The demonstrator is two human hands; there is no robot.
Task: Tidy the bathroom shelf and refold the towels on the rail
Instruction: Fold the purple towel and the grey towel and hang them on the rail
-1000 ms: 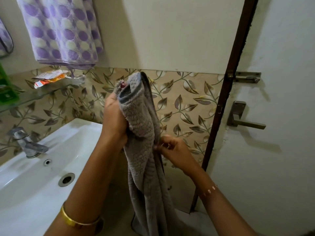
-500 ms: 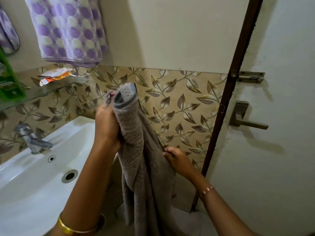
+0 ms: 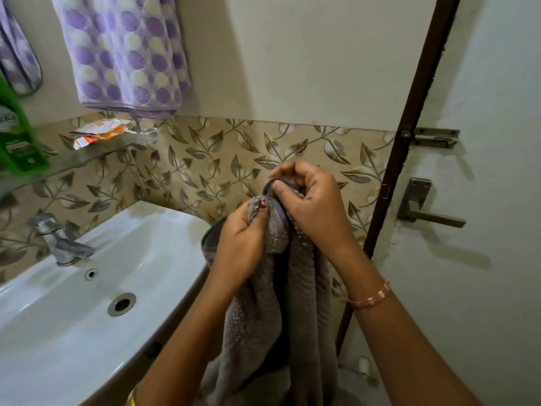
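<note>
A grey towel (image 3: 298, 312) hangs down in front of me, bunched at its top edge. My left hand (image 3: 238, 247) grips the upper left part of it, thumb pressed into the pile. Close beside it, my right hand (image 3: 310, 206) pinches the towel's dark hem at the top. A purple and white spotted towel (image 3: 123, 51) hangs on the wall at the upper left; its rail is out of view. A glass shelf (image 3: 70, 164) below it carries crumpled orange and white sachets (image 3: 101, 133) and a green bottle (image 3: 14, 133).
A white basin (image 3: 73, 317) with a chrome tap (image 3: 57, 238) fills the lower left. A white door with a lever handle (image 3: 427, 212) and a bolt (image 3: 433, 139) stands at the right, behind a dark brown frame (image 3: 409, 142). Part of another spotted towel (image 3: 17, 60) shows at the far left.
My right hand has risen from the towel's middle to its top edge, beside my left hand. The left hand has come lower and to the right, bringing the towel's top with it.
</note>
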